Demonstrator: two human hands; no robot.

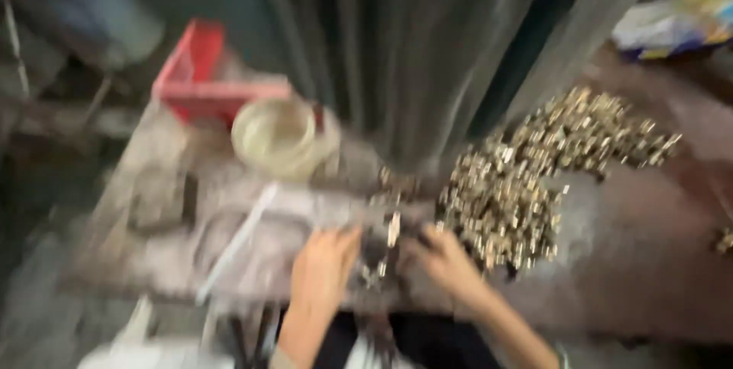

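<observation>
Brass parts [527,178], left hand [324,266], right hand [443,258] reaching

A small workshop: a grimy, worn surface [153,186] carries a big heap of small brass parts [527,178] toward its right edge, with a red bin [195,71] at the back.

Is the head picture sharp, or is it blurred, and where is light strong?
Head view: motion blur smears everything; the left hand and right hand have soft outlines, so their grip is unclear. The pile of brass-coloured parts glints brightest. The pale round container and red tray are hazy; the upper left is dim.
</observation>
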